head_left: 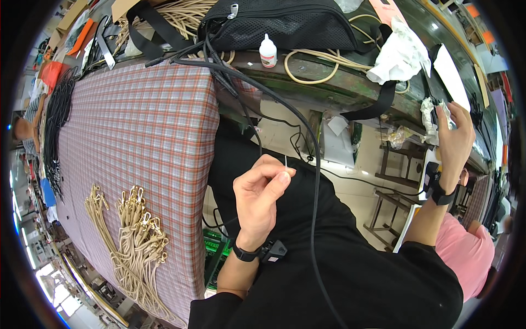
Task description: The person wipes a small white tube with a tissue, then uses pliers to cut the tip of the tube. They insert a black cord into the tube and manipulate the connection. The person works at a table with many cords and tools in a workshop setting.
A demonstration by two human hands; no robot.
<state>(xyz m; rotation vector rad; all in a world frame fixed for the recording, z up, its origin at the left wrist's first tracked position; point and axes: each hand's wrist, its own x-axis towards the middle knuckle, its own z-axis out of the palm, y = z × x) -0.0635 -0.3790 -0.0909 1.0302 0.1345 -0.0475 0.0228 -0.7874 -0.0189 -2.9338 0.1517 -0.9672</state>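
Note:
My left hand (257,197) is closed in a pinch, thumb against forefinger. A thin, short, whitish stick-like piece (285,162) pokes up from between the fingertips; its lower part is hidden. Off to the right, my right hand (458,134) reaches over the bench edge with thumb and fingers apart. It touches or lies just beside a crumpled whitish wrapping (429,122), part of which shows between thumb and fingers. Nothing held is visible there. Both wrists wear dark bands.
A plaid-covered table (142,126) on the left bears a bundle of beige cords (131,247) with brass-coloured clips. A small white bottle (268,53) stands on the bench before a black mesh bag (279,24). A black cable (314,181) hangs across my front. Someone in pink (463,252) is at right.

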